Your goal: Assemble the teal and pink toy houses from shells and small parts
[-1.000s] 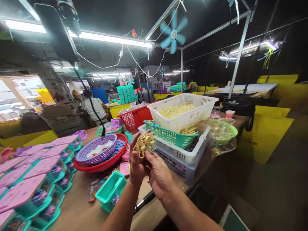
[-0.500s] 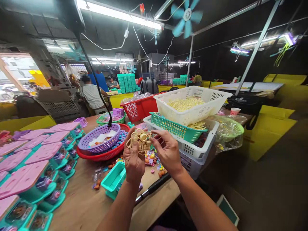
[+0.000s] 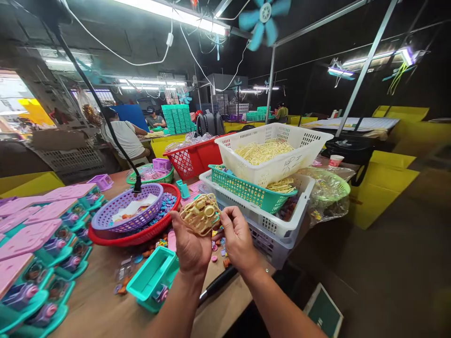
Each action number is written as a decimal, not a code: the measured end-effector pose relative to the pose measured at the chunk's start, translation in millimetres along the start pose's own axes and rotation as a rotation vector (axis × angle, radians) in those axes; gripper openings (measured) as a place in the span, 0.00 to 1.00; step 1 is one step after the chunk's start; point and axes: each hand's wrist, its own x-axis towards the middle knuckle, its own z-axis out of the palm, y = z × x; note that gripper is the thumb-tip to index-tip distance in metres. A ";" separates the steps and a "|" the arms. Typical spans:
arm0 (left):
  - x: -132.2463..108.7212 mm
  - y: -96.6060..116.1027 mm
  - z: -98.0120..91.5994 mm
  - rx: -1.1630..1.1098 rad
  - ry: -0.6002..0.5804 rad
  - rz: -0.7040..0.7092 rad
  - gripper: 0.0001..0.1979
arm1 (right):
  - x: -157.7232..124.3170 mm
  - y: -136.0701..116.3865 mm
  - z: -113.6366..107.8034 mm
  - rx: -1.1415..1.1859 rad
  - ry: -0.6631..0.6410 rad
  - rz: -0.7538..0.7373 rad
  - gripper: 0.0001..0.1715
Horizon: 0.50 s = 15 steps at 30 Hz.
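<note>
A beige plastic sprue frame (image 3: 201, 215) with small moulded round parts is held up over the table, tilted. My left hand (image 3: 193, 251) supports it from below and the left, its fingers mostly hidden behind the frame. At the frame's right edge, my right hand (image 3: 240, 241) has its thumb and fingers pinched together; whether a small part sits between them is hidden. Just left of my left wrist stands a turquoise box (image 3: 150, 277) with a purple and pink piece on its side. Small coloured pieces (image 3: 214, 246) lie scattered beneath my hands.
Turquoise toy units with pink tops (image 3: 31, 234) line the left side. A purple basket (image 3: 128, 225) rests in a red one (image 3: 141, 238). Stacked crates, topped by a white crate (image 3: 275, 171) of yellow sticks, stand behind my hands. A black rod (image 3: 220, 284) lies near the table's front edge.
The sprue frame has tilted and turned, and my left thumb has moved off its front face. My right hand has lowered slightly beside it. The camera view has shifted to the right.
</note>
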 end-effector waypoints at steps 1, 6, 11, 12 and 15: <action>-0.1 1.0 -1.7 0.005 -0.021 0.006 0.34 | 0.3 0.7 -1.9 -0.013 -0.012 -0.008 0.18; 0.2 7.5 -13.6 0.052 -0.296 -0.151 0.35 | 4.3 -4.7 -18.4 -0.096 -0.107 -0.024 0.17; 3.9 2.2 -11.8 0.070 -0.211 -0.041 0.39 | -2.1 -6.6 -17.5 -0.215 -0.039 -0.122 0.16; 5.4 0.3 -10.2 0.067 -0.182 -0.021 0.40 | -4.1 -4.4 -14.4 -0.182 -0.034 -0.115 0.16; 10.9 -3.7 -6.9 0.042 -0.133 -0.035 0.42 | -7.0 4.6 -5.0 0.019 -0.025 -0.025 0.16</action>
